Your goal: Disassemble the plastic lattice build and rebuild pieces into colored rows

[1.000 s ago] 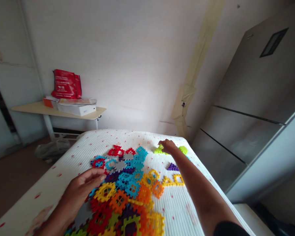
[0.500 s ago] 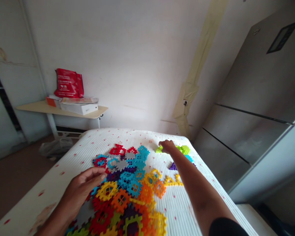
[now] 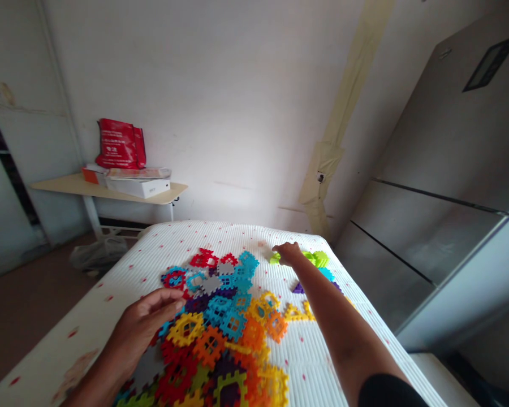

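Hands (image 3: 144,319) (image 3: 289,254) barely moved, red bag (image 3: 119,144), contents unclear

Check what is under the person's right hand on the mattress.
Lime-green plastic toy pieces stick out on either side of the right hand; whatever lies directly beneath the palm is covered by the hand and cannot be seen.

White wall (image 3: 220,113), beige tape strip (image 3: 331,152), steel refrigerator (image 3: 432,169), side table (image 3: 68,185) with red bag (image 3: 121,144), brown floor (image 3: 34,288)
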Demonstrator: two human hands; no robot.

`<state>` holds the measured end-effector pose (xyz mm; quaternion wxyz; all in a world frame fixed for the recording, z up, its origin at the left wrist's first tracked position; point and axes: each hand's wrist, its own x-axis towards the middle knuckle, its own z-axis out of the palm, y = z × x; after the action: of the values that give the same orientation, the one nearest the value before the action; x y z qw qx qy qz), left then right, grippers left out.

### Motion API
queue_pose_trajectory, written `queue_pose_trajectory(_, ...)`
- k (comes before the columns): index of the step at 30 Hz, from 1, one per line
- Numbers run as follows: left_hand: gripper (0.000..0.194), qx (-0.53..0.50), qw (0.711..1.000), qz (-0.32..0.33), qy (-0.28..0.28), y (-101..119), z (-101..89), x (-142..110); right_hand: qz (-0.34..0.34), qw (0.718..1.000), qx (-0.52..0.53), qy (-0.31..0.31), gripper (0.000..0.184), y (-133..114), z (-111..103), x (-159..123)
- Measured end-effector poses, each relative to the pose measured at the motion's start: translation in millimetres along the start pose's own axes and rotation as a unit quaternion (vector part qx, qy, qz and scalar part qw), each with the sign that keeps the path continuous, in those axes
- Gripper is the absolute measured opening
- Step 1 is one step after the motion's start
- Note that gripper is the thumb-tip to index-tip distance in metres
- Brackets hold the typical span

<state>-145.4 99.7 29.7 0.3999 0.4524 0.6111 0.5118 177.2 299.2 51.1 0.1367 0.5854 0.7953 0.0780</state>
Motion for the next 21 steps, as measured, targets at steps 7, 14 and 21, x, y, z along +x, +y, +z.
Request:
queue_pose_trajectory(7,0.037,0.005,1.0,-0.003,0.001,3,0.3,-1,0.003,1.0,-0.003,-0.01,0.047,-4,4,4)
queue_pose_trajectory(14,0.036,0.004,1.0,-0.004,0.0,-1,-0.7,0,0.004,1.0,-0.002,-0.008,0.043,-3,6,7)
queue_pose_trajectory(21,0.035,-0.003,1.0,-0.004,0.004,-1,-0.8,2,0.006,1.0,-0.007,-0.012,0.044,-4,9,11)
